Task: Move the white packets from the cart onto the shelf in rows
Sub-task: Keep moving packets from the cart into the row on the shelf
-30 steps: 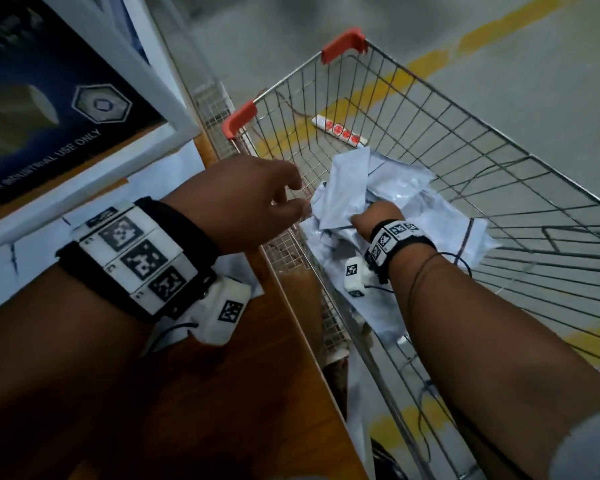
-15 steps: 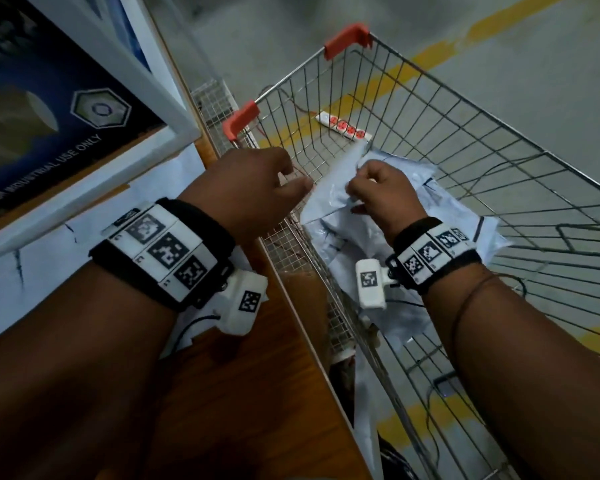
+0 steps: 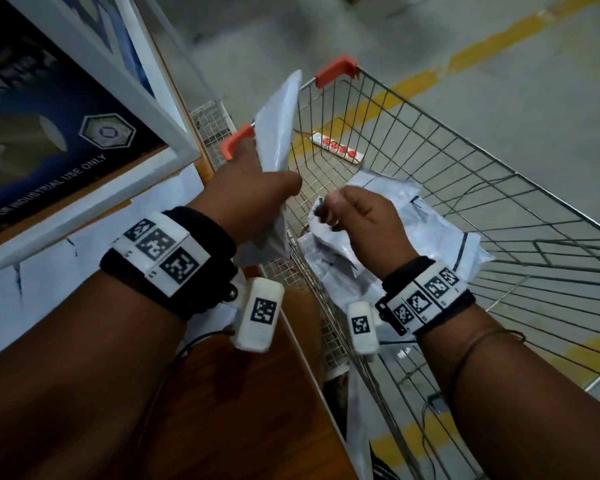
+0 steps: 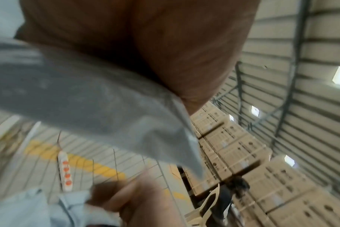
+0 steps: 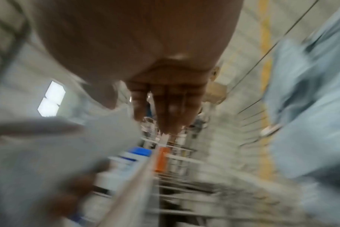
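Overhead, left hand [image 3: 253, 188] gripping 1 white packet [image 3: 277, 126] upright above cart [image 3: 499, 209] rim, beside shelf [image 3: 222, 393]; right hand [image 3: 364, 223] loosely curled, empty, over packet pile [image 3: 430, 237]. Beyond, power strip [image 3: 336, 150] on floor.

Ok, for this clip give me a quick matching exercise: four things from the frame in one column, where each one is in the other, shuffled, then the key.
Things:
1. held white packet
2. pile of white packets
3. power strip
4. blue box

Places:
A. on the floor beyond the cart's far wire wall
B. gripped by the left hand, raised over the cart's rim
C. on the shelf at left
D. inside the cart, below the right hand

Pairs: 1-B, 2-D, 3-A, 4-C
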Available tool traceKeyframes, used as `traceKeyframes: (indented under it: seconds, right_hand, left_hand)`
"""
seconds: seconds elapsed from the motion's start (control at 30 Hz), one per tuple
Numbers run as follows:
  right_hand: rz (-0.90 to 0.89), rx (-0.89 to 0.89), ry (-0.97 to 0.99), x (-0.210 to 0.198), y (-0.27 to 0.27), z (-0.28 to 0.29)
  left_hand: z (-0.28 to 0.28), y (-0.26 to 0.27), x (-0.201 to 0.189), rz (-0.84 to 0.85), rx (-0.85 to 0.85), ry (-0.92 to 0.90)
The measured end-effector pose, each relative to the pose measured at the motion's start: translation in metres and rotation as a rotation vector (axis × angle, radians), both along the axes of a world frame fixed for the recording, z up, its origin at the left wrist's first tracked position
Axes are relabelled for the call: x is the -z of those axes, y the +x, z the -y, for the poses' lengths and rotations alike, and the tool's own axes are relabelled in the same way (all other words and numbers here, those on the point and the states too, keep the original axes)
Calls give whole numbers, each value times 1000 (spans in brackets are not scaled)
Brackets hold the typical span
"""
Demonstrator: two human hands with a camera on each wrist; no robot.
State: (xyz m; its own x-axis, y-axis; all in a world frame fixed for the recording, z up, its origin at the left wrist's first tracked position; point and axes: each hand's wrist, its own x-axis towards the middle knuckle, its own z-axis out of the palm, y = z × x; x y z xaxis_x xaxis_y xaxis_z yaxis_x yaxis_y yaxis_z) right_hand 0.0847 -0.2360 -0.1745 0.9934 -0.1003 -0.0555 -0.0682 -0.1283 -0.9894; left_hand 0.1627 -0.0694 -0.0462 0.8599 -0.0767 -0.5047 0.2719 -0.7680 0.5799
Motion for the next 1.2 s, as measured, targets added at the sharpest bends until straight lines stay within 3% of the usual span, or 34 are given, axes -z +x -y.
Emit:
traceKeyframes:
  seconds: [0.07,0.13,0.2,0.37,0.5,0.73,0.83,1.2]
  right_hand:
    - [-133,-12,-545,51,5,9]
    - [-384,-163,-841,92,9,15]
    - [-546,-285,-985,123,12,15]
    - [-495,-317,-1223,151,19,5]
    - [-441,-314,-1242,146,23,2]
    - [-455,-100,-800,116,19,14]
    - [-495,-70,-763,94,11,16]
    - [-153,-59,-803,-68,-38,-30]
  left_hand:
    - [-5,-4,-2,14,76,58]
    - [-8,-7,-2,36,110,89]
    - [-11,-10,0,71,126,113]
    - [-17,-12,3,121,162,171]
    - [-22,-11,4,139,164,201]
    - [-30,-19,-2,180,178,218]
    - [-42,-29,-9,221,161,228]
    - [-123,-94,-50,239,13,195]
